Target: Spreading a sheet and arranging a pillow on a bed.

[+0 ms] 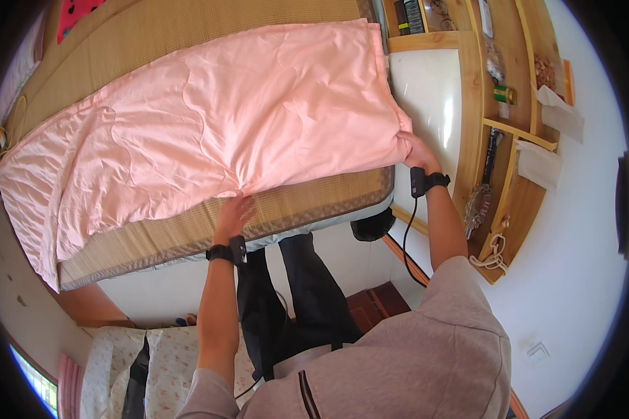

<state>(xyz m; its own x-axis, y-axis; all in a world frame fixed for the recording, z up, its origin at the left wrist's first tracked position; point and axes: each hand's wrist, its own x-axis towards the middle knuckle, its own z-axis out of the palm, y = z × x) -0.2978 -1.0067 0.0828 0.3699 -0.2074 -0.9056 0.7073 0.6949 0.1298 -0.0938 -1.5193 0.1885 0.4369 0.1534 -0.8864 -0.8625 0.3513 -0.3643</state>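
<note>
A pink quilt (258, 105) lies spread over a bed covered with a woven tan mat (293, 202). At the quilt's near edge, my left hand (235, 215) is closed on the fabric, and folds gather where it grips. My right hand (418, 150) pinches the quilt's right corner, just past the end of the bed. Part of that hand's fingers is hidden by the cloth. Toward the left the quilt is more wrinkled, and its end hangs over the bed's left side.
Wooden shelves (472, 105) with small items stand right of the bed, beside a white panel (426, 91). A black rounded object (373, 225) sits under the bed's right corner. Behind me is a floral-covered surface (168, 370). A cable (407, 244) runs from my right wrist.
</note>
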